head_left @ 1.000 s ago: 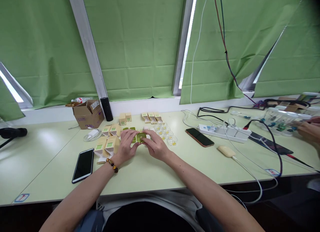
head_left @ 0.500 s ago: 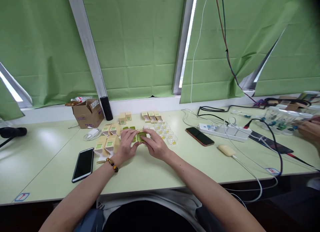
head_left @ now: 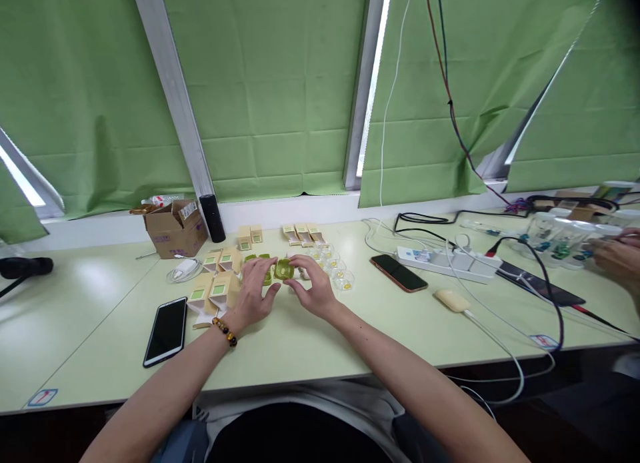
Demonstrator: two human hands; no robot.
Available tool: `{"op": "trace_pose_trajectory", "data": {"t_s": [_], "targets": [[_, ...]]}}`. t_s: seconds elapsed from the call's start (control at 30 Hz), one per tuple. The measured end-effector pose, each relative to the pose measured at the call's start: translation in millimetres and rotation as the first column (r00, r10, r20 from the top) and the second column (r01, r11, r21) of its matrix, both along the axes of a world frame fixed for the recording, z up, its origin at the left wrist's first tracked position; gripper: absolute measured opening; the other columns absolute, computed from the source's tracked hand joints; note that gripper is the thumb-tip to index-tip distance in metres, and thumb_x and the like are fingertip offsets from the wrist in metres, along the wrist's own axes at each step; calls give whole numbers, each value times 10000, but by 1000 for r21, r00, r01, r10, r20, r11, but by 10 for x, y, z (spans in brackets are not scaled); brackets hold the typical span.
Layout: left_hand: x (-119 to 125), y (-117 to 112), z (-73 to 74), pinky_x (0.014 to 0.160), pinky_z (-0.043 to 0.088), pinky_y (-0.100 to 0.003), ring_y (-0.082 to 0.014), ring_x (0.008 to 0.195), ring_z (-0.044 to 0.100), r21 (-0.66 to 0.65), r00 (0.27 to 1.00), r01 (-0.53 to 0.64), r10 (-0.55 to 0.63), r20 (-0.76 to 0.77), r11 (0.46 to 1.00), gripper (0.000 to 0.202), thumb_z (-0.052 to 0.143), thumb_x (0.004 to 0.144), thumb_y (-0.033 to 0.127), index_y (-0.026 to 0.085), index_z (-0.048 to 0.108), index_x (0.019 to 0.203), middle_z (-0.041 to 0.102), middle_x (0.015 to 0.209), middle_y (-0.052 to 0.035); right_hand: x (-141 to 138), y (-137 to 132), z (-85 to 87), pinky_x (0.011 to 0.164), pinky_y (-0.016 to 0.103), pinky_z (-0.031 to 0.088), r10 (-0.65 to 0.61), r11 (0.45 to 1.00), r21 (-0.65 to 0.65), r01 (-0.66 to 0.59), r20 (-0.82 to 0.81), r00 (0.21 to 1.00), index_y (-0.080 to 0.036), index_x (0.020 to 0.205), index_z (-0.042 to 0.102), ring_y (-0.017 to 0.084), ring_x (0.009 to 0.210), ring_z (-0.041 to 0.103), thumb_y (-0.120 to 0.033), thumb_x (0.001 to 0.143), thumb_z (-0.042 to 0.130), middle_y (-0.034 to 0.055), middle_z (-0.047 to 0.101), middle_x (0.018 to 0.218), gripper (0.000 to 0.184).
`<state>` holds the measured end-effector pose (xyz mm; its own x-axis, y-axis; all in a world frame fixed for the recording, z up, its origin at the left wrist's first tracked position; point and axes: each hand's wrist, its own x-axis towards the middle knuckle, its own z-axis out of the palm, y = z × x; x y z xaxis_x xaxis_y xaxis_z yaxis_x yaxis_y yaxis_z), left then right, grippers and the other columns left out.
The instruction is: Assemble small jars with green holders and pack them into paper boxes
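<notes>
Green case (head_left: 285,269) is being held left of the clear cups (head_left: 343,279), near-square, no evident long axis. Right hand (head_left: 319,291), nearer the cups, is pinching its cup-side edge, thumb against fingers; left hand (head_left: 254,296), farther from them, is gaping wide, fingertip contact unclear.

bright daylight, dark upper-right corner

We count 1 cardboard carton (head_left: 173,238), 1 black cylinder (head_left: 213,219) just right of it, 4 cream boxes (head_left: 220,290) at its front right, 5 more farther right, at least 2 green dishes (head_left: 285,269) right of it
</notes>
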<state>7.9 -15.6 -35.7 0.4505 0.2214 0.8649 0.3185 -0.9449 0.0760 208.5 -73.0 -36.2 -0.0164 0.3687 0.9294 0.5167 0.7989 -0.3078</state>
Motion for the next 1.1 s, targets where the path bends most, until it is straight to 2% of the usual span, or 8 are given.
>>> {"op": "trace_pose_trajectory", "data": {"t_s": [0.07,0.13,0.23,0.33,0.43,0.63,0.9,1.1], "targets": [[1,-19,15,1113,465,-562,-335,1293,570,5,1000,10,-10,29,1000,580,581,1014,267,237,418,1570,641,1384,-164,-14,22,13,908,431,648,45,992,-110,-63,-164,985,-239,1112,690,269,1090,720,-376,983,733,120,730,1146,193],[6,-35,30,1134,451,-570,-338,1316,559,31,999,4,-5,35,999,616,612,988,227,246,419,1573,629,1412,-161,-13,50,24,837,386,646,90,960,-223,-168,-322,942,-228,955,695,243,983,733,-475,964,743,98,731,1056,252],[16,-56,41,1145,443,-572,-348,1345,545,74,1000,-15,17,-25,997,693,639,962,170,260,399,1606,603,1443,-163,7,88,36,754,357,625,130,855,-389,-341,-477,869,-217,869,675,205,787,733,-607,921,752,54,725,886,401],[24,-72,38,1141,449,-568,-354,1359,531,102,995,-35,44,-84,994,741,633,963,139,249,353,1640,582,1455,-177,10,111,29,669,339,593,145,739,-499,-453,-539,830,-216,829,632,178,633,689,-735,880,723,12,688,735,529],[23,-82,34,1128,456,-557,-355,1342,536,130,990,-55,71,-118,990,704,629,977,141,229,375,1628,598,1424,-182,-17,118,-8,560,305,516,136,690,-566,-451,-511,849,-226,788,585,158,536,606,-836,869,642,-22,611,611,618],[28,-115,44,1070,483,-536,-337,1233,611,122,981,-68,89,-174,990,518,667,993,224,256,550,1497,672,1287,-144,-55,110,-68,466,276,367,116,705,-601,-377,-427,897,-242,775,551,141,480,480,-853,932,518,-40,524,546,631],[84,-69,-9,1108,521,-516,-321,1301,599,-128,999,-35,30,-41,991,510,656,986,194,240,541,1480,615,1344,-157,-18,52,5,507,285,401,187,688,-544,-480,-506,842,-219,820,626,133,509,513,-807,934,567,7,656,663,602],[85,64,-31,1097,532,-491,-280,1243,631,-427,985,36,41,170,904,443,731,880,147,256,624,1295,637,1295,-104,60,39,96,529,281,412,81,824,-436,-361,-540,838,-216,870,675,127,532,502,-730,954,602,7,655,692,526]]}}
